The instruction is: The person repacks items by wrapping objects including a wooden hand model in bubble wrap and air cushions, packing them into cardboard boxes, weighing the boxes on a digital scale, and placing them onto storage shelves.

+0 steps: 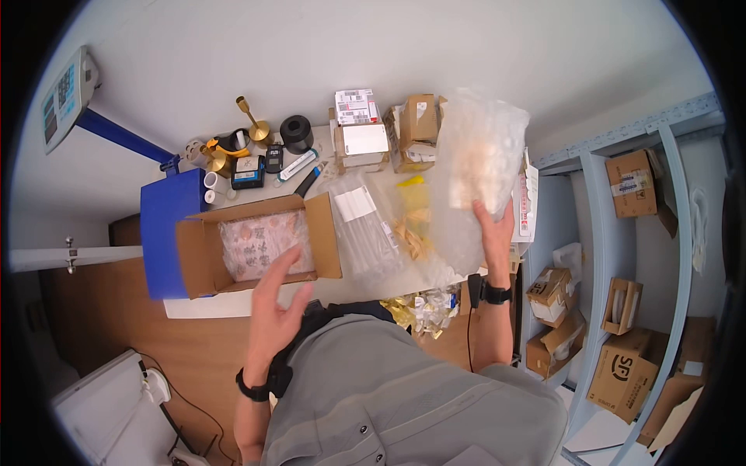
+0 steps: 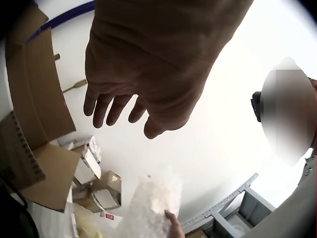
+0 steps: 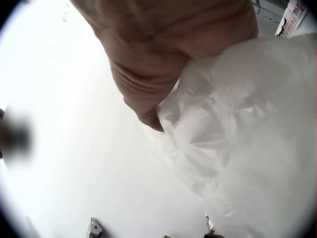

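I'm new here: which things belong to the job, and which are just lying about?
Apparently in use:
plastic wrap, held by the right hand
open cardboard box, near the left hand
wrapped pack inside the box

Probably just lying about:
tall gold stand
black cylinder
SF carton

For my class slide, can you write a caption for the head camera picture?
Right grip holding cloudy plastic wrap, left grip near an open cardboard box.

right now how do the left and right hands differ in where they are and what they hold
The left hand holds nothing, while the right hand grips translucent plastic packaging. The left hand is by the open cardboard box; the right hand is well away from that box. Both hands have a dark wristband.
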A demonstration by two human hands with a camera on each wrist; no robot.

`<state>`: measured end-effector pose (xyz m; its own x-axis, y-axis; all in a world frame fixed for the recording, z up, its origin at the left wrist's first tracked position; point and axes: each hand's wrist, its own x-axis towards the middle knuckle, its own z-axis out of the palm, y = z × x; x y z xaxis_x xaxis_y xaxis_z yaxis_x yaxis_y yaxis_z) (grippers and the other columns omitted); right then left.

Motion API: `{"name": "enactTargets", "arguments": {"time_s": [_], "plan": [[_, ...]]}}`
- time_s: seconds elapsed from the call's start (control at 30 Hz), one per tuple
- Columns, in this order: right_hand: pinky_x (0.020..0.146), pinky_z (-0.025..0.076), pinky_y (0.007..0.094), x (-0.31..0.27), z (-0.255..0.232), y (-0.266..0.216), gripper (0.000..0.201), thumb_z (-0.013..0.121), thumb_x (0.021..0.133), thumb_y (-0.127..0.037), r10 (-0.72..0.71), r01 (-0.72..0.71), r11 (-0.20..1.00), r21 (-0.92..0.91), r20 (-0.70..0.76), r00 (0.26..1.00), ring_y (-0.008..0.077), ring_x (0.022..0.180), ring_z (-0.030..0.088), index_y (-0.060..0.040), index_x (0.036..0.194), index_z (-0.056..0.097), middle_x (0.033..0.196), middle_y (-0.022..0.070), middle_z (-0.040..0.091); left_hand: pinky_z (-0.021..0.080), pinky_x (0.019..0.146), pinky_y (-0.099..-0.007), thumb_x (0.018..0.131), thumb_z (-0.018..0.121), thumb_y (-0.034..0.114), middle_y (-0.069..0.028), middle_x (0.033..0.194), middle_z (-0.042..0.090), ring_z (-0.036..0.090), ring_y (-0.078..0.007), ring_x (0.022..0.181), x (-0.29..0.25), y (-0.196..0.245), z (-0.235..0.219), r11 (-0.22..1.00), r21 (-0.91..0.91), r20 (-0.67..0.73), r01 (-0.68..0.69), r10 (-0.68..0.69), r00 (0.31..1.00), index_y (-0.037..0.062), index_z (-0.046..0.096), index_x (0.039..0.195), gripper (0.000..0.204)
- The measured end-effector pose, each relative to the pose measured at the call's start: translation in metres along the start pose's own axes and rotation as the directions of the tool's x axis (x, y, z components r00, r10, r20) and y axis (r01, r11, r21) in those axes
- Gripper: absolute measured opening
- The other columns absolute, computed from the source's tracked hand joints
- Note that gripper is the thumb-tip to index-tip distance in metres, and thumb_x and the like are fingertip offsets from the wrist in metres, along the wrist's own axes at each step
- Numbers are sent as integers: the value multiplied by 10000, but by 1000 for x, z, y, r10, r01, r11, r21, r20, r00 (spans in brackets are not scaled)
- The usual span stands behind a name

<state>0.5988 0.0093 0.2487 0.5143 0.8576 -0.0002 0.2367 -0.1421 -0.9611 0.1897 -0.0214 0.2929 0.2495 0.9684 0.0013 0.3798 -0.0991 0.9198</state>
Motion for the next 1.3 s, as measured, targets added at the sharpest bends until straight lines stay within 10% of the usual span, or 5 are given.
{"name": "enactTargets", "arguments": {"time_s": [0.23, 0.67, 0.97, 1.03, 1.3], "plan": [[1079, 448, 437, -109, 84, -22, 971, 862, 748, -213, -110, 147, 981, -128, 258, 960, 374, 1305, 541, 76, 1511, 335, 1415, 279, 512, 295, 1223, -422, 858, 820, 227, -206, 1663, 207, 305, -342, 1508, 70, -8, 118, 928, -372, 132, 9, 43, 990, 67, 69, 1641, 1097], [1121, 394, 436, -105, 101, -17, 955, 800, 859, -337, -259, 292, 956, -10, 433, 864, 398, 1351, 468, 31, 1573, 283, 1467, 264, 438, 463, 1107, -447, 899, 706, 270, -149, 1428, 554, 567, -304, 1298, 43, -71, 79, 246, -913, 202, 326, -420, 885, 34, 343, 1534, 769], [1170, 328, 382, -80, 136, -3, 753, 652, 1005, -397, -56, -131, 933, 335, 496, 867, 277, 1392, 447, 29, 1547, 349, 1469, 188, 505, 476, 1089, -424, 895, 699, 346, -152, 1399, 606, 595, -293, 1268, 39, -77, 74, 131, -915, 296, 381, -422, 857, 0, 484, 1455, 693], [1115, 393, 347, -67, 130, 1, 698, 617, 1020, -442, 284, -422, 853, 306, 405, 869, 212, 1315, 517, 20, 1509, 431, 1428, 138, 555, 480, 1084, -425, 895, 697, 347, -147, 1388, 614, 601, -292, 1258, 37, -86, 71, 115, -913, 318, 392, -399, 860, 2, 490, 1451, 686], [973, 498, 287, -61, 111, 25, 569, 607, 1038, -396, 229, -579, 728, 367, 666, 710, 105, 1141, 608, -1, 1437, 517, 1310, 51, 644, 491, 1076, -450, 871, 702, 435, -157, 1396, 607, 594, -302, 1257, 36, -94, 78, 123, -884, 350, 452, -469, 811, 13, 496, 1454, 748]]}}
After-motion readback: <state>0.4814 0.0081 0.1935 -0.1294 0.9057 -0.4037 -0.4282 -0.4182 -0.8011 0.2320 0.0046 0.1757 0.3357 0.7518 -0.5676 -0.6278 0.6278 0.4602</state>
